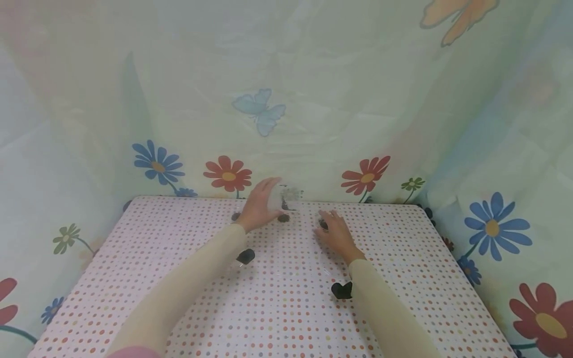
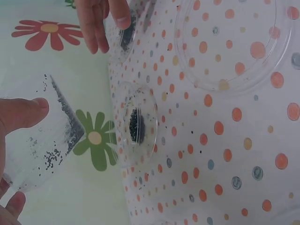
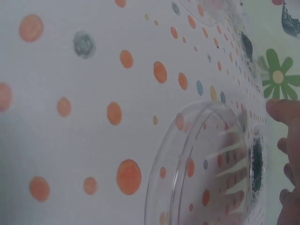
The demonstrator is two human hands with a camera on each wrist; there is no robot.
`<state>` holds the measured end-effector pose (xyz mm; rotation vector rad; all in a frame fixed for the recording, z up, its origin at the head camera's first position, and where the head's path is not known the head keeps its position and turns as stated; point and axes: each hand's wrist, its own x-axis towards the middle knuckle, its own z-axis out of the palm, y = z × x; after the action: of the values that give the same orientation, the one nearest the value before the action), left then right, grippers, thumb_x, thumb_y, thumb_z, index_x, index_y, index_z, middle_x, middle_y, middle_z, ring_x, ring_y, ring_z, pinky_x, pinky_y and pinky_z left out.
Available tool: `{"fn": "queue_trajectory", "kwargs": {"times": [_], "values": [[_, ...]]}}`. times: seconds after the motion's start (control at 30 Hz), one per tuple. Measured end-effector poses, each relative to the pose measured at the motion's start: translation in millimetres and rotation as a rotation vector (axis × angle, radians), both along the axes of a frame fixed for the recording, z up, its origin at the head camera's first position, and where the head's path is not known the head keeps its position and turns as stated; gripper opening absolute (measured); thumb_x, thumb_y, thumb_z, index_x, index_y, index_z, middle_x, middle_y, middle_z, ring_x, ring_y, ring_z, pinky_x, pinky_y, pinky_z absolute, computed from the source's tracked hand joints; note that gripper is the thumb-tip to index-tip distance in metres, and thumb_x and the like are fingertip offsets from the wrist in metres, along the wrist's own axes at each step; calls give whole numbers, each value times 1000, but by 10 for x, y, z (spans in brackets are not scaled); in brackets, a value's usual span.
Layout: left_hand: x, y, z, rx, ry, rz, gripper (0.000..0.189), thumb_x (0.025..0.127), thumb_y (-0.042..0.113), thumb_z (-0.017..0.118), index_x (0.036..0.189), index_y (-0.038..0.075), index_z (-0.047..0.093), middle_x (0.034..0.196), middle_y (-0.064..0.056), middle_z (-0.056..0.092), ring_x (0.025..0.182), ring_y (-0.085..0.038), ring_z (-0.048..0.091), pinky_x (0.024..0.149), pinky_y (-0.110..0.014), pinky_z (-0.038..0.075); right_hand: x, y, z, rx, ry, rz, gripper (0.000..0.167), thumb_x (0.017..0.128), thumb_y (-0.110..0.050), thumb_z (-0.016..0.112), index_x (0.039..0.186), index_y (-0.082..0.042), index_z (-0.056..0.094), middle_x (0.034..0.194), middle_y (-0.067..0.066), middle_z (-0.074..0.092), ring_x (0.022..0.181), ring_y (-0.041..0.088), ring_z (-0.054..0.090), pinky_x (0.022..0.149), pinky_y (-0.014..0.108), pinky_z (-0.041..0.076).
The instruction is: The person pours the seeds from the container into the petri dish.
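Observation:
My left hand (image 1: pixel 258 206) grips a clear plastic bag (image 2: pixel 42 145) above the table's far edge. Small black grains, whose kind I cannot make out, gather along its lower edge and corner. Just below in the left wrist view stands a clear shallow round dish (image 2: pixel 150 117) with a small heap of black grains (image 2: pixel 135 125). My right hand (image 1: pixel 335 236) hovers by another heap of dark grains (image 1: pixel 323 224), its fingers loosely bent and holding nothing. Whether it touches that dish I cannot tell. Part of a clear dish (image 3: pixel 161 187) shows beneath it in the right wrist view.
A larger clear round dish (image 2: pixel 180 56) lies nearer on the dotted tabletop (image 1: pixel 277 308). Another dark heap (image 1: pixel 236 217) sits behind the left wrist. Dark shapes (image 1: pixel 342 290) show beside both sleeves. Flowered sheeting (image 1: pixel 304 129) hangs behind and at both sides.

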<state>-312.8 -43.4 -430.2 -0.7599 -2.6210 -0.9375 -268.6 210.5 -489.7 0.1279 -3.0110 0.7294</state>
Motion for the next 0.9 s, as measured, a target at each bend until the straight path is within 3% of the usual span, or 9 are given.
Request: {"fn": "queue_trajectory", "kwargs": {"times": [0.9], "values": [[14, -242, -26, 26, -15, 55, 89, 77, 22, 81, 150, 21, 30, 153, -1, 36, 142, -23, 34, 117, -45, 32, 5, -97, -76, 2, -28, 31, 61, 95, -30, 58, 148, -8, 37, 154, 19, 35, 149, 38, 18, 122, 55, 9]]}}
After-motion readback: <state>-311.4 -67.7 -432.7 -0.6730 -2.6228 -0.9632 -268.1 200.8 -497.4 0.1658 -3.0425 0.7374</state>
